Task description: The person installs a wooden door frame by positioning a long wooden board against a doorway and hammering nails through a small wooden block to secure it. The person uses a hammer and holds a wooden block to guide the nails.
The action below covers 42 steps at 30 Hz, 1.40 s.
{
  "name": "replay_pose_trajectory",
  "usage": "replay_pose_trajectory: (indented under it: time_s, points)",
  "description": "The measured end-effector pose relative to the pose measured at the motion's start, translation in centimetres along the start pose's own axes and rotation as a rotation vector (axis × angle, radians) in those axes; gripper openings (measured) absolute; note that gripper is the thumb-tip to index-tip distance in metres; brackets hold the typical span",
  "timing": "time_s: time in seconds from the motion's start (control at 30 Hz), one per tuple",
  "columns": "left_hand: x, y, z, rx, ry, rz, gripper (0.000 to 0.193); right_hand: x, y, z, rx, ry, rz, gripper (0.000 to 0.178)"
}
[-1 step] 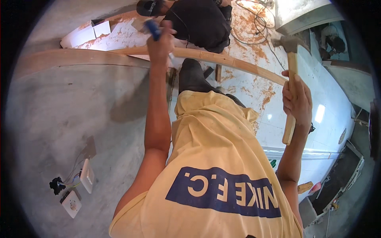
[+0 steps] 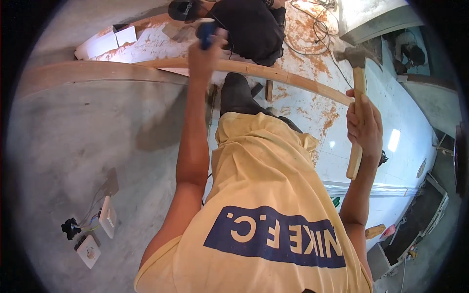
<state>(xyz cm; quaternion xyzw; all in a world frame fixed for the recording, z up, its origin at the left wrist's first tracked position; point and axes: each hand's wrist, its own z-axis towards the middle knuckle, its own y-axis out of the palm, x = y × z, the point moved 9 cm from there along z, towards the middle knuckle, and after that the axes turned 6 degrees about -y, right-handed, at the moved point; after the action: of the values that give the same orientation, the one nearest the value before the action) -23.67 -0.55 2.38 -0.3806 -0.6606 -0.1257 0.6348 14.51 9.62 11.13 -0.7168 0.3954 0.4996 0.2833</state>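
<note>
The hammer (image 2: 360, 80) is at 2 o'clock, its dark head toward 12 and the butt of its pale wooden handle toward 6. The right hand (image 2: 366, 128), close to 3 o'clock, has its fingers curled round the middle of that handle, and the hammer head touches nothing that I can make out. Between 11 and 12 o'clock the left hand (image 2: 202, 59) grips a blue tool (image 2: 207, 36), blurred, with a pale end; its exact kind I cannot tell. The two hands are well apart.

I judge the step in hand to be holding both tools ready rather than striking. A next move would call for a steady left grip, a firm right one and attention to whoever is near.

Behind the left hand, a long wooden bar (image 2: 273, 73) runs from about 11 to 2 o'clock; whether the hand touches it is unclear. Beyond it, at 12, a co-worker in black (image 2: 244, 31) bends low. At 1 o'clock a dark cable (image 2: 317, 30) lies on the dusty white floor (image 2: 304, 102). Farther out, at 8 o'clock, a white socket plate (image 2: 89, 252) hangs by the grey wall (image 2: 93, 141).
</note>
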Motion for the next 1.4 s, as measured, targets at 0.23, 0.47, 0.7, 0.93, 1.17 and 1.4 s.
replay_pose_trajectory:
  time_s: [0.23,0.47,0.7,0.93,1.17,1.4]
  points:
    - [-2.0,7.8,-3.4,-0.125,0.088,0.566,0.047,3.4,-0.1,-1.3,0.037,0.031,0.102,0.042]
    - [-3.0,7.3,-4.8,-0.046,0.297,0.512,0.020,5.5,-1.5,-2.7,0.124,0.083,0.138,0.043]
    - [-2.5,5.8,-5.8,0.058,0.291,0.553,0.021,7.2,-3.2,-3.9,0.245,0.121,0.129,0.040]
    - [7.8,15.5,-11.5,-0.276,0.718,0.259,0.027,5.3,-2.2,-2.9,0.377,-0.194,-0.097,0.037]
    - [5.9,18.8,-10.6,-0.342,0.724,0.216,0.022,11.0,-1.6,-4.7,0.485,-0.016,0.309,0.058]
    - [5.1,19.0,-10.9,-0.263,0.751,0.227,0.036,13.4,-0.9,-4.7,0.540,0.112,0.434,0.061]
